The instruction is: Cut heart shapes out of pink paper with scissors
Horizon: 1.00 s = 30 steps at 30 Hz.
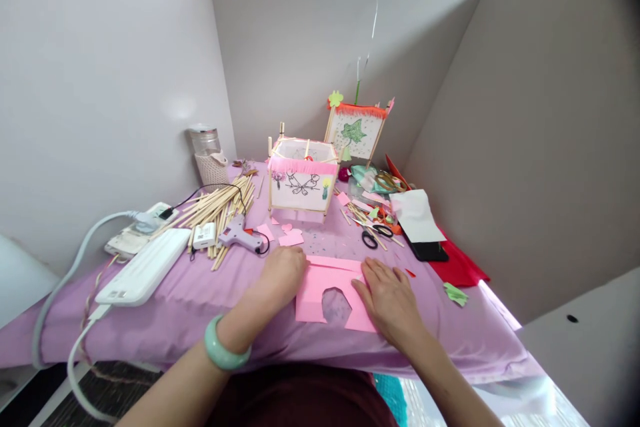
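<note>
A sheet of pink paper (311,293) lies on the purple cloth in front of me, with a rounded cut-out in its lower edge and a narrow strip along its top, folded or loose, I cannot tell which. With fingers curled, my left hand (283,275) holds the paper's upper left corner; the fingertips are partly hidden. My right hand (393,300) lies flat over the right side, fingers stretched out and thumb on the paper. Just beyond are pink paper scraps (291,237) and black-handled scissors (376,233). A lantern (300,188) of sticks and white drawn panels with pink fringe stands behind.
At left lie a pile of wooden sticks (220,203), a glue gun (243,235), a white power bank (145,267) and cables. A jar in a knitted sleeve (210,157) stands behind. A second lantern (357,133), white tissue (418,215) and red sheet (457,267) are rightward.
</note>
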Tool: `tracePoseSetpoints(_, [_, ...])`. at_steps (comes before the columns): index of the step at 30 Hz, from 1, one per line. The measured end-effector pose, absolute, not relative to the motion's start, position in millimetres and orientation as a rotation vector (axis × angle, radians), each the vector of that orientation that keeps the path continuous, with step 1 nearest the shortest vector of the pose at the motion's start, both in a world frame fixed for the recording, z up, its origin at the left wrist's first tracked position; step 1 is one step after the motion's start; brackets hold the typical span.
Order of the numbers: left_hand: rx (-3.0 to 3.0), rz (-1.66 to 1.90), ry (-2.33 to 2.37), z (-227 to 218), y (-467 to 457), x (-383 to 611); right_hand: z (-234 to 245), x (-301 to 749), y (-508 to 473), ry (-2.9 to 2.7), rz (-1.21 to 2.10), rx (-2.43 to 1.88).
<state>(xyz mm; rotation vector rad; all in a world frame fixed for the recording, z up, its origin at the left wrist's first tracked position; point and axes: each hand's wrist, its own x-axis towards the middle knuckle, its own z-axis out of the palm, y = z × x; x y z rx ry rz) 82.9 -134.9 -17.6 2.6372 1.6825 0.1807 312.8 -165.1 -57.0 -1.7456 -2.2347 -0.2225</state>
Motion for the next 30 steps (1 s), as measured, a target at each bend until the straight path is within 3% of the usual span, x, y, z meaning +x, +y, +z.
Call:
tracePoseSetpoints(17, [2.563,-0.097,1.533,9,-90,86,-12,311,-113,-2.387,0.359,-1.629])
tracePoseSetpoints(26, [2.469,-0.261,1.488,25,-93,92,-7,309,-100,-2.435,0.519,-1.665])
tracePoseSetpoints(30, [2.589,-0.163,1.374,40,-104,86,14,312,-112,-2.499,0.445,-1.538])
